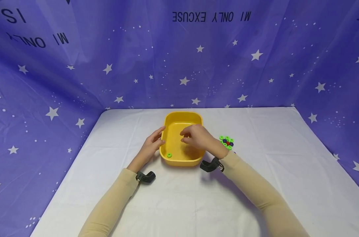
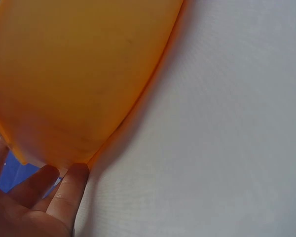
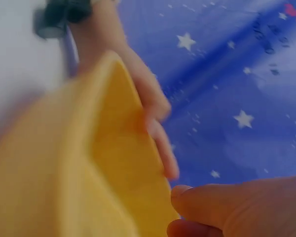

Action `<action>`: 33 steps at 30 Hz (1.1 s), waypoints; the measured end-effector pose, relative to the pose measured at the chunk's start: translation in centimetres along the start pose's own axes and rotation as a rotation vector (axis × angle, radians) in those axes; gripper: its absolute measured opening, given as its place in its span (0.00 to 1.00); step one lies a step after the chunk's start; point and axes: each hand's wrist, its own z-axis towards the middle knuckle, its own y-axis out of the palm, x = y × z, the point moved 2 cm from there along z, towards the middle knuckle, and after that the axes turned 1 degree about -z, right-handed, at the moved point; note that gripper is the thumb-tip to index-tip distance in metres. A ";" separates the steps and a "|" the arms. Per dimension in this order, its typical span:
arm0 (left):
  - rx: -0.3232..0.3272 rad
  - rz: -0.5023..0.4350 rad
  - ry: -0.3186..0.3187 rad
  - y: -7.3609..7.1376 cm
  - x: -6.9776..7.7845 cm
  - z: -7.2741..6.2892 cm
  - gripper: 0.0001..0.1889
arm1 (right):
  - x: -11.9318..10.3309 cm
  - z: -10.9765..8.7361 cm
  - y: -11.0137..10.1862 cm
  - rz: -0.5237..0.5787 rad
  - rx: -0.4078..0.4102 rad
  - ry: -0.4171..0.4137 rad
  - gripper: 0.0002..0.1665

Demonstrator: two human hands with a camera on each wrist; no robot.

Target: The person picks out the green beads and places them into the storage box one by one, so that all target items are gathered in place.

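Note:
A yellow rectangular tub (image 1: 181,163) stands on the white-covered table. My left hand (image 1: 150,146) rests against its left side, fingers fairly straight; in the left wrist view the fingertips (image 2: 79,170) meet the outer wall. Over the right half of the tub hovers my right hand (image 1: 197,136), fingers bent loosely, with a gap between thumb and forefinger and nothing visible held there. Inside the tub, at its near left corner, lies one green ring-shaped bead (image 1: 169,155). Beside the right forearm is a cluster of green, dark blue and red beads (image 1: 228,143), partly hidden by that arm.
White cloth (image 1: 173,204) covers the table around the tub. A purple star-printed curtain (image 1: 155,65) hangs behind and along both sides. Each wrist carries a black camera mount, such as the one on the right wrist (image 1: 210,165).

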 end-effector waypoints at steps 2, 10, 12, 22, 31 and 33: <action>-0.001 -0.001 0.001 0.0 0.1 0.0 0.35 | 0.7 -0.4 -1.0 0.007 0.023 0.019 0.16; -0.004 -0.010 -0.012 0.1 -0.1 0.0 0.36 | 4.8 -2.8 -3.7 0.018 0.099 0.101 0.17; -0.004 -0.011 -0.012 0.1 -0.1 0.0 0.36 | 5.8 -3.6 -4.2 0.019 0.106 0.141 0.18; 0.009 0.013 -0.023 0.0 -0.1 0.1 0.36 | 10.2 -6.8 -5.9 -0.013 0.143 0.249 0.18; 0.008 0.011 -0.023 0.0 -0.2 0.1 0.36 | 13.5 -9.1 -5.6 -0.018 0.172 0.292 0.18; 0.006 0.009 -0.022 0.0 -0.1 0.1 0.36 | 14.0 -9.4 -5.5 -0.015 0.166 0.310 0.18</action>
